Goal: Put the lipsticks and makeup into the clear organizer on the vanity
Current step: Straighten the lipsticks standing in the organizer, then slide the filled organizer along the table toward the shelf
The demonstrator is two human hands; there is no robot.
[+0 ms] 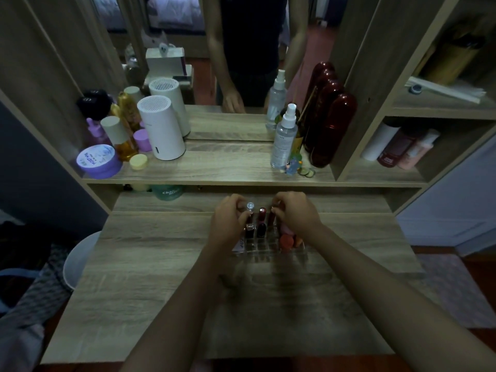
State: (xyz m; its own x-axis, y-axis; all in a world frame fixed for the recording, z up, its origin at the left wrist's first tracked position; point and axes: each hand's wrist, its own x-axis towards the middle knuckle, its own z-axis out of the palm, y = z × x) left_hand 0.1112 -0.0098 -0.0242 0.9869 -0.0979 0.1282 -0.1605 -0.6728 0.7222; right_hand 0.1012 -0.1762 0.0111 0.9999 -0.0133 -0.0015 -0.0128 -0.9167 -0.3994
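We are reaching over the wood-grain counter [161,264], bare on its near and left parts. The clear acrylic organizer [268,253] is sitting mid-counter, holding upright dark red lipsticks [261,226] and orange-pink makeup sponges [286,241]. Our left hand [228,221] is pinching a silver-capped lipstick [250,208]; our right hand [294,213] is curling over the far slots, its grasp hidden.

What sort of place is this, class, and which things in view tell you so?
Most likely a bedroom vanity or dressing table at home. A mirror stands behind a wooden shelf lined with a spray bottle and a purple cream jar, and both hands work at a clear organizer holding lipsticks.
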